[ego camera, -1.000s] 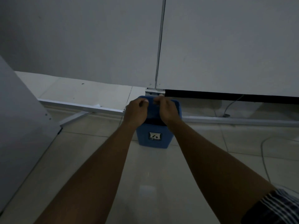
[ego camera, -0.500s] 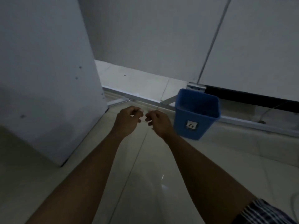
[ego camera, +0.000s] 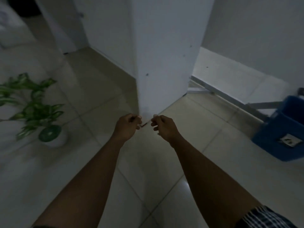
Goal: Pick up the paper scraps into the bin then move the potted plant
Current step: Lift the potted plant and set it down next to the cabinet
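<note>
The potted plant (ego camera: pixel 35 111) stands on the floor at the left, green-and-white leaves over a white pot (ego camera: pixel 56 139), somewhat blurred. The blue bin (ego camera: pixel 273 134) sits at the right edge, partly cut off, with a white label on its front. My left hand (ego camera: pixel 127 127) and my right hand (ego camera: pixel 162 127) hang side by side in mid-frame above the floor tiles, fingers curled in, with nothing visible in them. Both are well apart from plant and bin. No paper scraps show on the floor.
A white wall corner or pillar (ego camera: pixel 164 63) rises just beyond my hands. A metal door track (ego camera: pixel 230 99) runs along the floor toward the bin. A small dark mark (ego camera: pixel 144 125) lies at the pillar's base. Pale floor tiles spread all around.
The view has swung left: the bin slid from centre to the right edge and the plant came into sight. My hands left the bin's rim and stayed curled.
</note>
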